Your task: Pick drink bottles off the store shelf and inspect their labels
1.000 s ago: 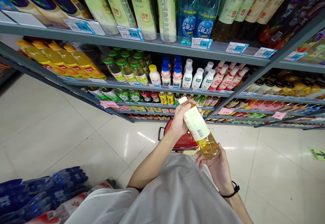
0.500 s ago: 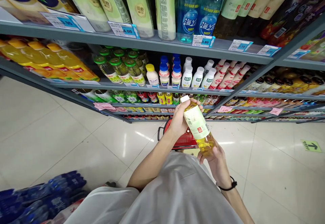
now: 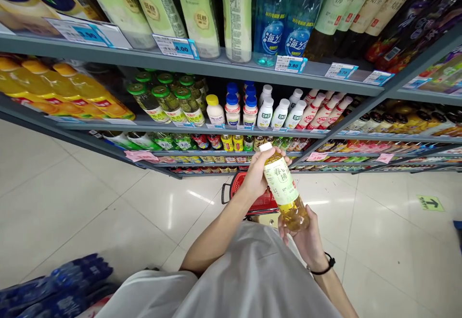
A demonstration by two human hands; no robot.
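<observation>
I hold a bottle of yellow tea [image 3: 283, 188] with a pale green label and white cap in both hands, in front of my chest. My left hand [image 3: 258, 173] wraps around its upper part near the cap. My right hand [image 3: 305, 236], with a black band on the wrist, cups the bottle's base from below. The bottle leans with its cap away from me and up-left, and the label's front with large characters faces me. Below the bottle a red shopping basket [image 3: 252, 197] sits on the floor.
Grey store shelves [image 3: 216, 65] full of drink bottles run across the view ahead. Packs of blue-wrapped bottles [image 3: 54, 284] lie at the lower left. White tiled floor [image 3: 90, 197] spreads to both sides, with a green arrow sticker [image 3: 429, 202] at the right.
The bottle has been turned in my hands: the barcode side showed before, now the label's front faces me. Both hands kept their hold.
</observation>
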